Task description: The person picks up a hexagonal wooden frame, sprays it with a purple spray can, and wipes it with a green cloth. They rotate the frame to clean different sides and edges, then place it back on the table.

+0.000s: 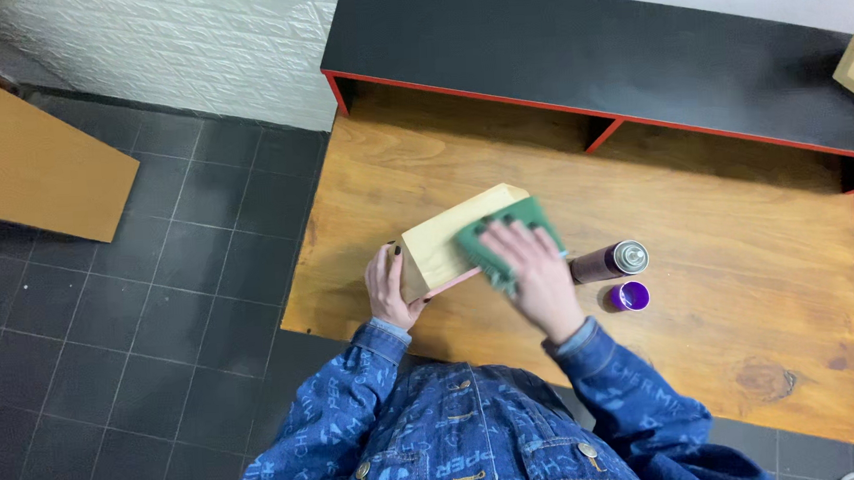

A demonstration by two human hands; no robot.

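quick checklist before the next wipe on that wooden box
1. Left hand steadies the wooden box at its near end: ok.
2. Right hand presses the green cloth flat on the box top: ok.
3. Box lies fully on the wooden table, away from the edge: ok.
4. Purple spray can lies on its side close to the right hand, could roll: not ok.
5. Purple cap is off the can: ok.
6. Cloth damp enough: cannot tell.

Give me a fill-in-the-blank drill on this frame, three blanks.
1. The right hand presses a ____ cloth on the wooden box.
2. The left hand steadies the box at its ____ end.
3. The purple cap lies beside the spray can, so the can is ____.

Missing words: green; left; uncapped
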